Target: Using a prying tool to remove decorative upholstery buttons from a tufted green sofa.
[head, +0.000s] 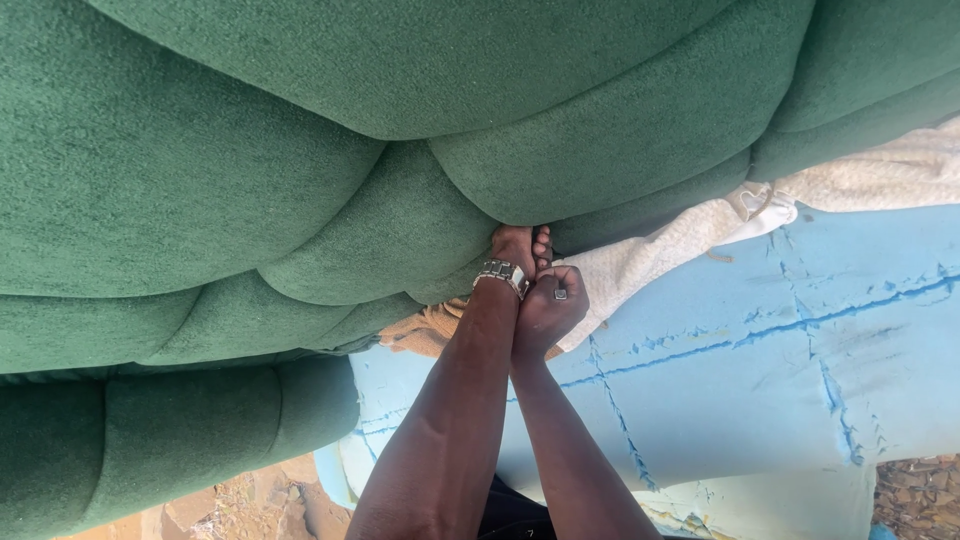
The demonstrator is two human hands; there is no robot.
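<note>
Partly hidden: hands point(530, 285) under green upholstery point(300, 150)

Matt green plush cover point(300, 150), scored blue foam point(780, 340), shiny metal watch point(502, 273)

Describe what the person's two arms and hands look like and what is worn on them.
Both forearms are bare, with no sleeves or gloves in view. The left hand has a chunky silver-coloured metal bracelet around its wrist. The right hand wears a ring with a dark squarish face on one of its fingers. No other markings can be seen.
</note>
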